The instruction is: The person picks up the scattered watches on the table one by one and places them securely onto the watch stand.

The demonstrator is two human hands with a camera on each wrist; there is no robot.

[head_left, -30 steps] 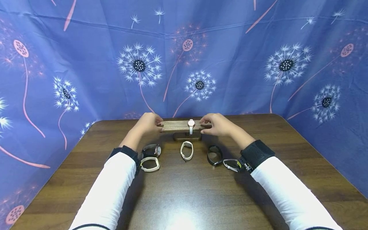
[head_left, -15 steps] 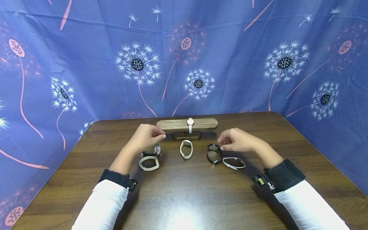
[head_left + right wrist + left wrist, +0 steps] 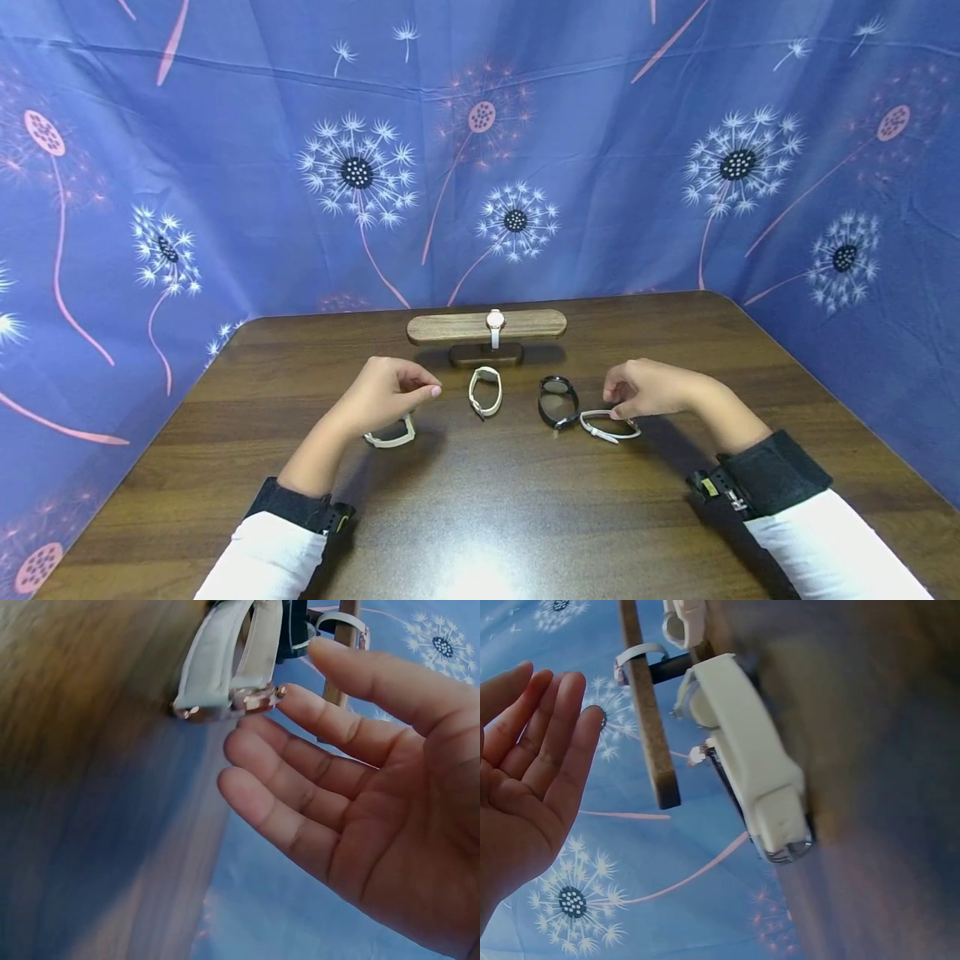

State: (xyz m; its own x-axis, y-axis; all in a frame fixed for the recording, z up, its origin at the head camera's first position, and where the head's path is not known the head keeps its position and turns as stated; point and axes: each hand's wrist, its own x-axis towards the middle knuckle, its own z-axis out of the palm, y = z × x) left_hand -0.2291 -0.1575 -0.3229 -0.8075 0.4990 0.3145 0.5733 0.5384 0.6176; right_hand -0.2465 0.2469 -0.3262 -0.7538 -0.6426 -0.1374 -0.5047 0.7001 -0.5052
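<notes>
My left hand [image 3: 386, 392] hovers over a cream-strapped watch [image 3: 393, 437] on the table, partly covering it in the head view. Its fingers are loosely bent in the left wrist view and hold nothing. Beside that cream watch, a dark-strapped watch [image 3: 724, 776] shows only in part. My right hand [image 3: 660, 390] is at the white-strapped watch [image 3: 600, 432] on the right, its fingers relaxed around nothing. In the right wrist view a fingertip comes close to that watch's rose-gold case [image 3: 251, 699]; whether they touch, I cannot tell.
A wooden watch stand [image 3: 450, 327] at the back carries a small white watch [image 3: 495, 321] on its bar. In front of it lies another cream watch [image 3: 486, 392]. A black watch [image 3: 558, 404] lies left of the right-hand white one. Patterned blue cloth [image 3: 600, 167] hangs behind the table [image 3: 480, 492].
Both hands have left the ends of the stand's bar and come back toward the front. The right hand has moved right to the white watch, the left to above the left-hand watches.
</notes>
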